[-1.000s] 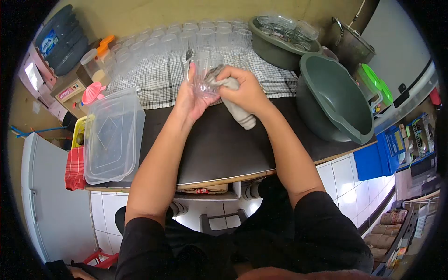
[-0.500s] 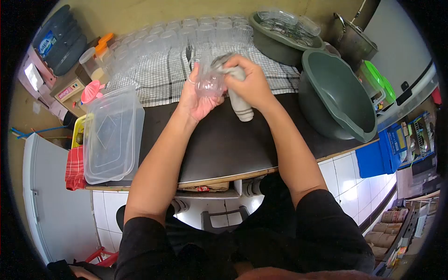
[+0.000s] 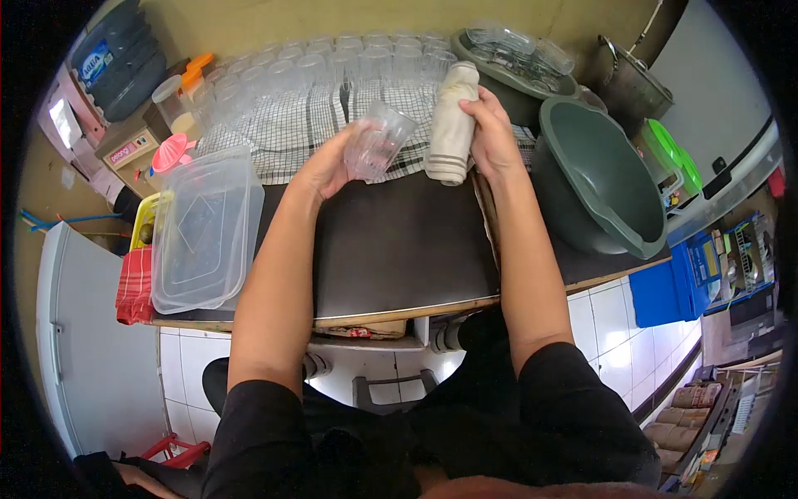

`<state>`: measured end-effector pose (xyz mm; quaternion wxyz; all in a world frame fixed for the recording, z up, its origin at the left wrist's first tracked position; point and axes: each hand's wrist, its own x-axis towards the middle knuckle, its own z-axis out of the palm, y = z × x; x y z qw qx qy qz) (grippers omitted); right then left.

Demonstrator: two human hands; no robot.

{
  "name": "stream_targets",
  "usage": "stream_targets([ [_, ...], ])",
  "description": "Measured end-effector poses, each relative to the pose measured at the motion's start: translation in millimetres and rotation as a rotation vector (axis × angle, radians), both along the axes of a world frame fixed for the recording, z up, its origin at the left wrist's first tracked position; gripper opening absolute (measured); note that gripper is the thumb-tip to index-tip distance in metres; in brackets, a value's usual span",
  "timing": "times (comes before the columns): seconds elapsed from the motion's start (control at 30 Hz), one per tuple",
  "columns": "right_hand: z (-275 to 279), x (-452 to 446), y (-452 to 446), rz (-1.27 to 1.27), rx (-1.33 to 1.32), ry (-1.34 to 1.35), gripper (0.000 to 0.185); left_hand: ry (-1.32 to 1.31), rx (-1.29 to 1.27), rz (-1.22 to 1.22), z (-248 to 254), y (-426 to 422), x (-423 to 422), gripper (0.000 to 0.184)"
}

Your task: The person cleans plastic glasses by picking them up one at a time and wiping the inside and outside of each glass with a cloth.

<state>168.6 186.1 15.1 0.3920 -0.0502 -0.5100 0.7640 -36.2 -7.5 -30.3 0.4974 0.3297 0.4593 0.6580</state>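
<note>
a dark bench lies beneath the hands, with a checked cloth beyond the fingers, a yellowish wall behind and a white tiled floor below. right of the right fingers are two basins, a near green basin and a far green basin piled with glassware; one clear box sits left of the left fingers, and the standing glasses beyond them overlap too much to count. the left hand has its fingers clamped on one glass, tilted, long axis running away and rightward; the right hand grips one pale rag, just beside the glass, its length pointing away from the person
</note>
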Motion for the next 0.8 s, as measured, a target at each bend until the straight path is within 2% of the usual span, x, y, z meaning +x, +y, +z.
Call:
stream_targets([
  [0.07, -6.3, -4.4, -5.0, -0.086, 0.154, -0.165, 0.067, -0.002, 0.016, 0.046, 0.6, 4.3, 2.3, 0.069],
  [0.1, -8.3, -8.2, -8.6, -0.045, 0.235, -0.201, 0.059, -0.006, 0.026, 0.089, -0.2, 6.1, 2.4, 0.068],
  [0.13, -10.9, -11.3, -12.3, -0.045, 0.235, -0.201, 0.059, -0.006, 0.026, 0.089, -0.6, 6.8, 1.4, 0.068],
  [0.2, -13.9, -15.9, -25.1, -0.01, 0.354, -0.281, 0.041, -0.017, -0.051, 0.196, 0.7, 6.1, -1.4, 0.074],
  [0.23, -16.5, -16.5, -32.5, -0.059, 0.508, -0.316, 0.036, -0.016, -0.051, 0.197, 0.8, 5.0, -2.9, 0.074],
  [0.3, -23.7, -24.2, -45.9, -0.135, 0.598, -0.341, 0.037, -0.13, -0.127, 0.377, -3.9, 5.1, -8.4, 0.084],
  [0.33, -27.3, -26.7, -52.0, -0.213, 0.685, -0.367, 0.038, -0.13, -0.127, 0.379, -6.5, 7.1, -10.1, 0.084],
  [0.43, -25.3, -25.6, -63.8, -0.225, 0.689, -0.351, 0.036, -0.27, -0.044, 0.516, -6.0, 9.8, -7.4, 0.088],
  [0.6, -32.1, -30.1, -59.8, -0.241, 0.76, -0.3, 0.036, -0.366, 0.073, 0.586, -4.7, 10.6, -8.1, 0.078],
  [0.67, -32.3, -30.2, -57.6, -0.267, 0.893, -0.307, 0.036, -0.39, 0.117, 0.566, -4.4, 10.1, -8.8, 0.077],
  [0.8, -27.7, -29.8, -62.4, -0.159, 0.843, -0.297, 0.043, -0.418, 0.191, 0.527, -1.2, 5.2, -7.1, 0.069],
])
